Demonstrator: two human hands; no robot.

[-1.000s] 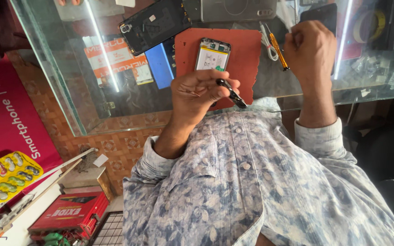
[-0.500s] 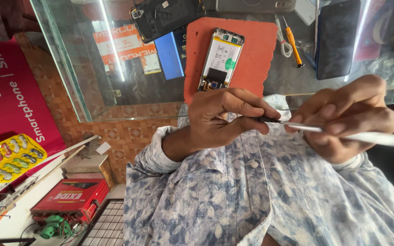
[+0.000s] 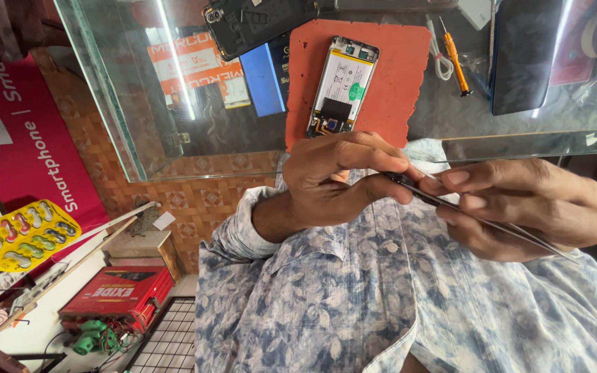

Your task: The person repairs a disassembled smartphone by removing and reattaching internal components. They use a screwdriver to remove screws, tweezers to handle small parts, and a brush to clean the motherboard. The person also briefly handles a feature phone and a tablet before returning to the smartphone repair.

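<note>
Pinching slim metal tweezers (image 3: 492, 221) (shiny), left hand (image 3: 333, 179), right hand (image 3: 526, 207)

red box (image 3: 115, 298) low left, yellow blister pack (image 3: 25, 233) above

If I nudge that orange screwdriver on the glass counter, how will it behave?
The orange screwdriver looks slim and round, so it would probably roll. It seems light and stiff. The glass counter is smooth, so it may also slide.

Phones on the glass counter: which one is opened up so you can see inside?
The phone on the orange mat, showing its white battery. The dark phone at the right lies closed, only black glass showing.
</note>
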